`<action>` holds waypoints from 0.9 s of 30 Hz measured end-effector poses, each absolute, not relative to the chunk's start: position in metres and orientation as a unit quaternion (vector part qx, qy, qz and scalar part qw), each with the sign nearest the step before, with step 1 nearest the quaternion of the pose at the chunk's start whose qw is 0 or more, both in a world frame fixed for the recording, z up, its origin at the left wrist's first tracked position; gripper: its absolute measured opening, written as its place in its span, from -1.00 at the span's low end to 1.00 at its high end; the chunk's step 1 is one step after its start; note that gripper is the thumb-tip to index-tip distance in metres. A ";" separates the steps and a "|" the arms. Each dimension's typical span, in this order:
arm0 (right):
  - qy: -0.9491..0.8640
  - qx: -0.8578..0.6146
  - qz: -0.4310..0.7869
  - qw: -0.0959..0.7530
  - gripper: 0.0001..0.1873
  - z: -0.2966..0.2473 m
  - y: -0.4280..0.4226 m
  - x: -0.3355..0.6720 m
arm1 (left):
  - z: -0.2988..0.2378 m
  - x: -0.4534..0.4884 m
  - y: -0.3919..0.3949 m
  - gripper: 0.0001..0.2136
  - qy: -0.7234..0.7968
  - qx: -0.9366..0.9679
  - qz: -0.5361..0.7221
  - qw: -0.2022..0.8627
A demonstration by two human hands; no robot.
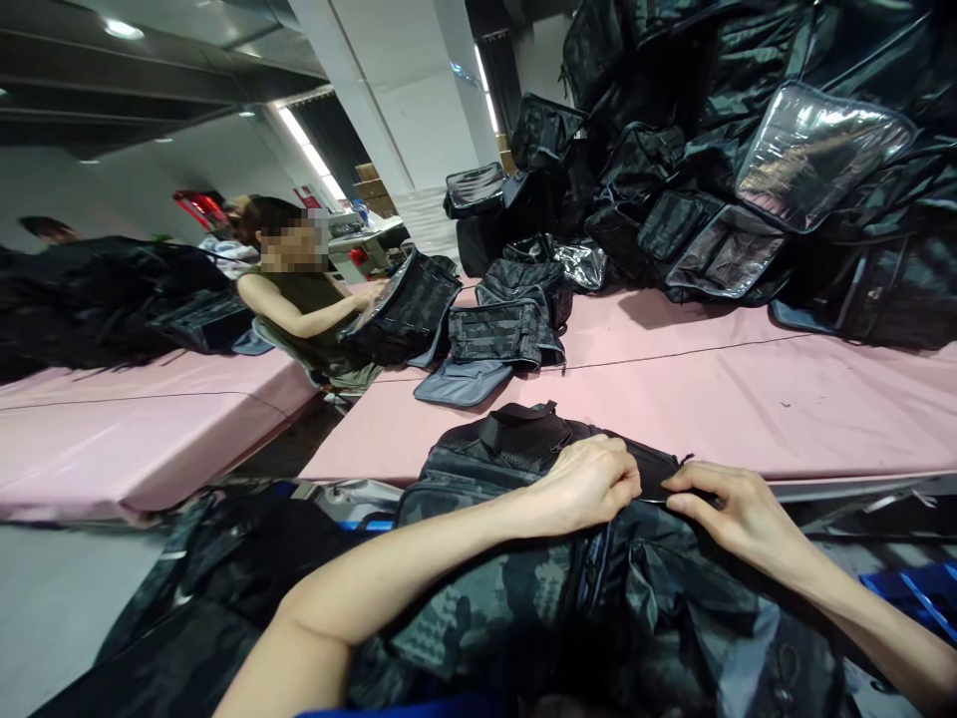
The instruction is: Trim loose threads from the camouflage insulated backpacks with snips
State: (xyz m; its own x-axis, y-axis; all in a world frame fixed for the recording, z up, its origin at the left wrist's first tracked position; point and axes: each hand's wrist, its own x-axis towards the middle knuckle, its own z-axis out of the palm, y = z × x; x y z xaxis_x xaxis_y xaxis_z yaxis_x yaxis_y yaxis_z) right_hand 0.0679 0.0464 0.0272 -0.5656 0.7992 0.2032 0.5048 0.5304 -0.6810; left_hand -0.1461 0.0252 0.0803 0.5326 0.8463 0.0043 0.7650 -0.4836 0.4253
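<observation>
A dark camouflage backpack lies in front of me, its upper end on the edge of the pink table. My left hand is closed on the backpack near its black carry handle, fingers curled and knuckles up. To its right, my right hand pinches the black edge of the same bag between thumb and fingers. A short dark stretch of the bag's edge runs between the two hands. What lies beneath the curled left fingers is hidden.
Across the table, a seated co-worker handles another camouflage bag. An unzipped bag lies beside it. A tall heap of bags, some with silver linings, fills the back right. More dark bags lie at lower left.
</observation>
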 end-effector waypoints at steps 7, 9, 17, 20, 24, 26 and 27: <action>-0.785 -0.405 0.405 0.235 -0.71 0.020 0.052 0.067 | 0.081 -0.145 0.024 -0.85 0.470 0.855 0.110 0.191; -0.761 -0.413 0.437 0.241 -0.71 0.017 0.051 0.067 | 0.081 -0.145 0.024 -0.85 0.471 0.854 0.110 0.191; -0.771 -0.429 0.412 0.228 -0.70 0.015 0.051 0.067 | 0.079 -0.146 0.026 -0.86 0.468 0.853 0.117 0.200; -0.789 -0.425 0.383 0.225 -0.69 0.017 0.050 0.067 | 0.079 -0.145 0.026 -0.86 0.469 0.853 0.114 0.198; -0.792 -0.419 0.383 0.224 -0.69 0.021 0.047 0.064 | 0.080 -0.144 0.025 -0.86 0.467 0.855 0.112 0.196; -0.779 -0.422 0.406 0.223 -0.71 0.022 0.046 0.063 | 0.080 -0.144 0.024 -0.85 0.470 0.854 0.111 0.195; -0.772 -0.424 0.418 0.222 -0.72 0.022 0.046 0.063 | 0.080 -0.144 0.024 -0.86 0.473 0.853 0.109 0.194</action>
State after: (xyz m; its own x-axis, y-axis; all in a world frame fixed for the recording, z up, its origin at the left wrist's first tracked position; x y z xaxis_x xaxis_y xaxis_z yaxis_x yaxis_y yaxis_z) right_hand 0.0626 0.0459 0.0218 -0.5409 0.8410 -0.0115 0.4696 0.2906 -0.8337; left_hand -0.1435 0.0241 0.0801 0.5295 0.8483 0.0016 0.7637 -0.4775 0.4345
